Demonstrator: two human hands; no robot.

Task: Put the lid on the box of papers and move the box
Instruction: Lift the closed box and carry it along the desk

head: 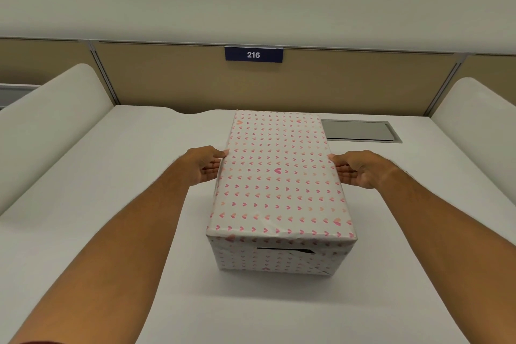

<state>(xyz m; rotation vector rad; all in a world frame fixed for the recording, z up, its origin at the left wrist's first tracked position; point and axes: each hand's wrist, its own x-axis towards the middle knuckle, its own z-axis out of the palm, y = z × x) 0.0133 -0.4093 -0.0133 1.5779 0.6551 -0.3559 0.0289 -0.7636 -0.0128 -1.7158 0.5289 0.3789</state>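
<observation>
A rectangular box [275,258] wrapped in white paper with small pink hearts stands on the white desk [97,204], its long side running away from me. Its lid [279,176], in the same paper, sits flat on top and hides the papers. A dark handle slot shows in the near end wall. My left hand [205,163] presses against the lid's left edge, fingers extended. My right hand [356,167] rests against the lid's right edge the same way. Both hands sit at about the middle of the box's length.
A grey cable hatch [361,131] is set into the desk just right of the box's far end. White curved side dividers [50,120] rise on both sides. A tan back panel carries a blue sign reading 216 [253,55].
</observation>
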